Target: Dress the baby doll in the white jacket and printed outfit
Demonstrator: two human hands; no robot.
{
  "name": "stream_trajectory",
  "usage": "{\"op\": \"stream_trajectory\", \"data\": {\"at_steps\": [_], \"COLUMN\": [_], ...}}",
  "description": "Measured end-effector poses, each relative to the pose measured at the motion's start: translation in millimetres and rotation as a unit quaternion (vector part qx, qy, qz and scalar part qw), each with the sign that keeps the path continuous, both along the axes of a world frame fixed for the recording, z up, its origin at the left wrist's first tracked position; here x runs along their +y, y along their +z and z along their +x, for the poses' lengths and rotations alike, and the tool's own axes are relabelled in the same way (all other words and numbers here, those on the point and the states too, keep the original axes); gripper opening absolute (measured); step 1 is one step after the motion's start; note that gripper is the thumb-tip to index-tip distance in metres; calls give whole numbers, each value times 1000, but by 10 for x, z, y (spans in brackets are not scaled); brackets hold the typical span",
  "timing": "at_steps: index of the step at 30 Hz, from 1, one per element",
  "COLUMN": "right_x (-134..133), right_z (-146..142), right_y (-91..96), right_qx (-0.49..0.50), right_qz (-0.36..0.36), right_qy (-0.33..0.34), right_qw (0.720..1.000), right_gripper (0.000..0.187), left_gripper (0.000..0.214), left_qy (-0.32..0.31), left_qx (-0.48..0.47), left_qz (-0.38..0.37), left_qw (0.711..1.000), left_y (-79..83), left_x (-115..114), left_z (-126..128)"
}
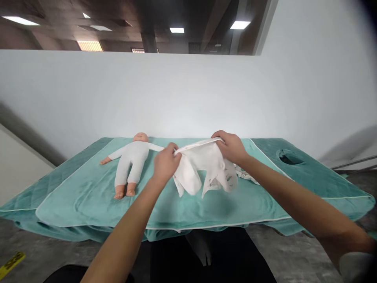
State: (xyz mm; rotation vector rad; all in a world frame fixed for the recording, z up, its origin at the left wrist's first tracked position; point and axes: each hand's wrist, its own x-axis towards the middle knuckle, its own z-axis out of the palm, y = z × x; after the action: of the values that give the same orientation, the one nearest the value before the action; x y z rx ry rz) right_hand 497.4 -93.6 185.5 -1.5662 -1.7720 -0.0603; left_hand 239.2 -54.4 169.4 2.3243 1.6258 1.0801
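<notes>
A small white baby garment (191, 173) hangs stretched between my two hands above the bed. My left hand (166, 162) pinches one end of its upper edge. At the other end, my right hand (230, 147) has its fingers closed on the cloth. The lower parts dangle in loose flaps, and a faint print shows on the right one. To the left of my left hand lies a baby doll (131, 161) on its back, with white cloth on its body and limbs and its hands and feet bare. Folded patterned cloth (246, 175) lies partly hidden behind my right forearm.
The bed wears a green velvety cover (88, 204) with white piping. Near its right end is a face hole (290, 158). A white wall (176, 94) stands directly behind, with a window above. Yellow tape (11, 265) is at lower left.
</notes>
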Motion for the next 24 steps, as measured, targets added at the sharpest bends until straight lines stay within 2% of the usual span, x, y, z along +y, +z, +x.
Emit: {"op": "stream_trajectory", "data": {"at_steps": [3,7,10,14,17,20,22,24], "right_x": [-152,-275,-252,-222,-270,-306,-301,-286], "right_z": [-95,-347,-376,-251,-268,-373,-411,-399], "right_y": [134,179,137,61,-3,-97,-158,-202], "right_qx": [41,62,-3,-135,-176,-197,-225,-262], "right_qz": [-1,12,23,-9,-19,22,36,24], "right_qy": [1,43,37,-36,-60,-34,-28,-48], "right_qw": [999,997,999,990,982,980,973,964], "right_gripper": [28,25,28,25,22,26,28,27], "left_gripper": [11,18,21,22,26,30,28,26], "left_qy": [-26,-20,13,64,29,-27,-28,5], "left_qx": [-29,28,86,136,148,142,160,195], "left_qz": [51,54,52,100,146,171,166,150], "left_qw": [998,998,995,984,978,975,973,969], "left_y": [92,29,39,64,35,22,36,54], "left_x": [33,-44,-121,-93,-60,-118,-170,-188], "left_z": [-85,-1,52,-37,-44,53,103,103]}}
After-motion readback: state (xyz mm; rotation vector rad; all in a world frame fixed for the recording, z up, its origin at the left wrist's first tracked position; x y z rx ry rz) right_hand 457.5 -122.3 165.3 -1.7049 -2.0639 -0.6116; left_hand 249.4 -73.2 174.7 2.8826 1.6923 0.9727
